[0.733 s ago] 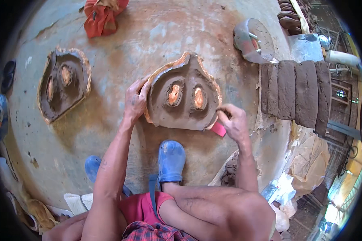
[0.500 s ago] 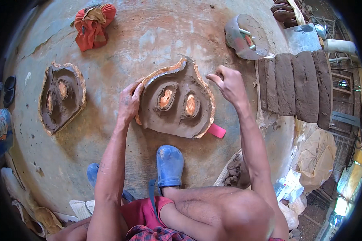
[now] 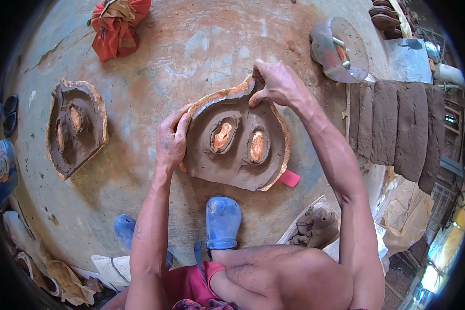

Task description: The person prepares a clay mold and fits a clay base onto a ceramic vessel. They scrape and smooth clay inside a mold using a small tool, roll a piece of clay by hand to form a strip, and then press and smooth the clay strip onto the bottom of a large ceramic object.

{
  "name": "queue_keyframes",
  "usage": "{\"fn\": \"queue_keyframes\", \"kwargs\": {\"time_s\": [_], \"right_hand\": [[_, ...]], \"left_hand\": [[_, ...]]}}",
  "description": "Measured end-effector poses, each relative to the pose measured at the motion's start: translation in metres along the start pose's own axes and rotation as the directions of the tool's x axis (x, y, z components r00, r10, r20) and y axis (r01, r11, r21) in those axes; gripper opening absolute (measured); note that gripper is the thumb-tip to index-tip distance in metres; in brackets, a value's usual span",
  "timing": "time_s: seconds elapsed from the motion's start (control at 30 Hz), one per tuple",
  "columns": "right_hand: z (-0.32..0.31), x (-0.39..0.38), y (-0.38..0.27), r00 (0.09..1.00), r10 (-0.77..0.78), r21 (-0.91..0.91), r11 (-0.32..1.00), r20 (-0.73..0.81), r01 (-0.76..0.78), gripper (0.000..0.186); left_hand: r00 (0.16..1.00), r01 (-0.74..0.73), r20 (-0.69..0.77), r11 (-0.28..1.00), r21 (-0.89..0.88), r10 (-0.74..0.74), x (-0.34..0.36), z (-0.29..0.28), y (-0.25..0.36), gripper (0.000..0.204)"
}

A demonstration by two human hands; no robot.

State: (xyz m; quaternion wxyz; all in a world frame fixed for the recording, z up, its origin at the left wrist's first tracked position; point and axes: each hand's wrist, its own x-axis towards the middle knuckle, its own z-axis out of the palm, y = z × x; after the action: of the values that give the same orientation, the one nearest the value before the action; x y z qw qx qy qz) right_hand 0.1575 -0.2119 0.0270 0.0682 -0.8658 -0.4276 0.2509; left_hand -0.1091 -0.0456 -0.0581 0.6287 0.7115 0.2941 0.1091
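A shallow mould [image 3: 204,168], lined with smooth brown clay, lies on the floor in front of me. Its rough orange-white rim rises to a pointed far end, and two raised clay ovals inside surround orange-white patches. My left hand [image 3: 173,135] is closed on the rim at the left side, thumb toward the inside. At the pointed end my right hand [image 3: 280,85] grips the wall, its thumb against the clay inside and its fingers bent over the far edge. From under the near right rim sticks out a flat pink-red piece [image 3: 290,179].
Farther left lies a second clay-lined mould [image 3: 106,135]. A tied red cloth bundle [image 3: 114,39] sits beyond. At right are a round metal hoop [image 3: 315,49] and several thick clay slabs [image 3: 412,121]. Clay lumps [image 3: 315,227] lie near my right knee; my blue clogs [image 3: 223,219] stand below the mould.
My right hand has come from the air right of the mould to its pointed far end and closed there. The left hand stays on the left rim.
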Motion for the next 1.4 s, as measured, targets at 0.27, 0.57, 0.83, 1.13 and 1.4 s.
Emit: {"fn": "queue_keyframes", "kwargs": {"time_s": [0.27,0.57,0.83,1.13,1.4], "right_hand": [[-0.018,0.029,0.024,0.997,-0.045,0.002,0.999,0.068,0.045,0.046],[-0.074,-0.032,0.037,0.871,0.082,0.07,0.996,-0.484,-0.055,0.038],[0.014,-0.213,0.036,0.773,0.56,0.419,0.804,-0.297,-0.422,0.03],[0.147,-0.524,0.055,0.281,0.72,0.165,0.481,-0.634,-0.861,0.035],[0.093,-0.518,0.065,0.299,0.934,0.071,0.29,0.196,-0.954,0.058]], "left_hand": [[0.999,-0.043,-0.007,0.999,0.018,0.043,0.001,0.001,0.0,0.03],[0.999,-0.011,-0.031,1.0,-0.024,0.01,0.001,0.0,-0.008,0.03],[0.999,0.002,-0.046,1.0,-0.029,-0.003,0.0,0.004,-0.008,0.032],[0.998,0.044,-0.045,0.998,-0.044,-0.046,0.025,0.013,-0.006,0.031],[0.98,0.026,0.197,0.999,0.047,-0.035,0.09,0.011,0.019,0.04]]}}
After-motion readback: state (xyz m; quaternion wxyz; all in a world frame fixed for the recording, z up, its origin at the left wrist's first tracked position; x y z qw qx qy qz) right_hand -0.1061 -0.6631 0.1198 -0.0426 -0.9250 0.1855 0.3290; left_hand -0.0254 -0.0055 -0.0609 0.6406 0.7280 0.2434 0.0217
